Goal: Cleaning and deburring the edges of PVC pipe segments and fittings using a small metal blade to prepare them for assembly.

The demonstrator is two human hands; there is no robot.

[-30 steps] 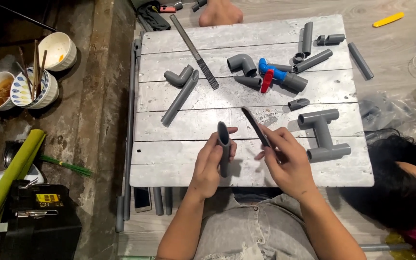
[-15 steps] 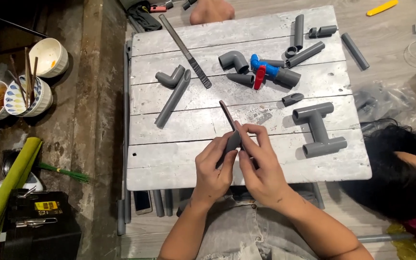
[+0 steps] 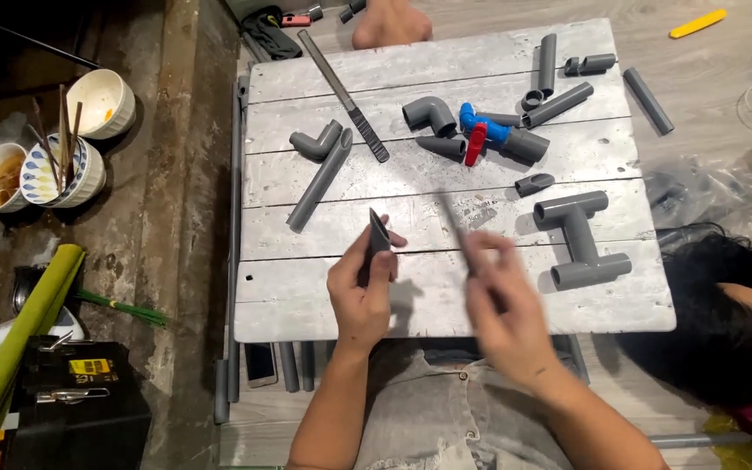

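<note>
On the whitewashed wooden plank table, the long flat metal file lies at the far left, with the grey plastic elbow fitting and the grey straight plastic pipe before it. The blue plastic valve with red handle sits mid-table, far side. The grey H-shaped pipe assembly lies right. Both hands, left hand and right hand, hover over the near edge. Three ceramic bowls stand on the floor, left.

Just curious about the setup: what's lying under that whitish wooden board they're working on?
Grey pipes and a flat phone-like slab poke out beneath the board at its near edge. How far they run underneath is hidden by the board.
</note>
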